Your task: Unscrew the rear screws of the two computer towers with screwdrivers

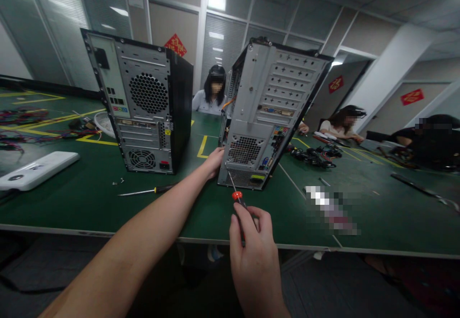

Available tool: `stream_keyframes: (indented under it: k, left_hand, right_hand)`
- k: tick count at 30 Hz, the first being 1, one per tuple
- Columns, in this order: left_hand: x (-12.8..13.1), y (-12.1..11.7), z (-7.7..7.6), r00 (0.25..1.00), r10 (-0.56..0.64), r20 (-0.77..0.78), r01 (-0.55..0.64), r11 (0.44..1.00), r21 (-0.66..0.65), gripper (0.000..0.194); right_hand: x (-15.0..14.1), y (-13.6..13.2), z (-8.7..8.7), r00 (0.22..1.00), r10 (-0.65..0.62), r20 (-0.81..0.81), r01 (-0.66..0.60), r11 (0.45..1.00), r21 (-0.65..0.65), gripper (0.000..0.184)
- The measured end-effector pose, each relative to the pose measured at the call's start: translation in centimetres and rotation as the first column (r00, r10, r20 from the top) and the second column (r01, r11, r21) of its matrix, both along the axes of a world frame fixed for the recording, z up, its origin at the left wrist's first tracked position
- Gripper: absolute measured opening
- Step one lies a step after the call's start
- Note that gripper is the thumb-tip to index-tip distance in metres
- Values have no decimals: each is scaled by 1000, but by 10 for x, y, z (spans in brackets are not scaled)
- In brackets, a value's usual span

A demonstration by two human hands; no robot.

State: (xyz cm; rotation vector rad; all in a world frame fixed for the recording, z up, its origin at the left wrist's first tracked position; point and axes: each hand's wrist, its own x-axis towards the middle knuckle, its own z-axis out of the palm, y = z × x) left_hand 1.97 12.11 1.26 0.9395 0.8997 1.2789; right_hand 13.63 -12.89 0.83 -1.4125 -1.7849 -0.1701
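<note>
My right hand [253, 251] is closed round the handle of a red and black screwdriver [237, 197]. Its thin shaft points up to the lower left of a computer case's back panel, where the tip appears to touch. That computer case [247, 133] stands upright with its left side open, tilted in my view. My left hand [214, 162] reaches to the lower left edge of this case; its fingers are mostly hidden behind the edge, so their grip does not show. A second screwdriver [143, 192] lies by my left forearm.
Another upright computer case [143, 102] stands to the left. A white power bank-like device [39, 170] and tiny screws [118, 182] lie on the green table [201, 217]. Black cables [312, 155] are bundled on the right. Several people sit across and to the right.
</note>
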Motion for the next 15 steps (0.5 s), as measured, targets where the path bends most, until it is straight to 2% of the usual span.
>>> stream_keyframes:
  k: [9,15]
  left_hand:
    - [3,1,-2,999,11,33,-12,1000,7,41]
    - [2,-1,-1,1000,-4,29,4,1000,11,50]
  right_hand:
    - [1,2,-2,1000,-23,-3,23,999,-36,37]
    - [1,2,-1,997,48,-57,-51,996,-68,33]
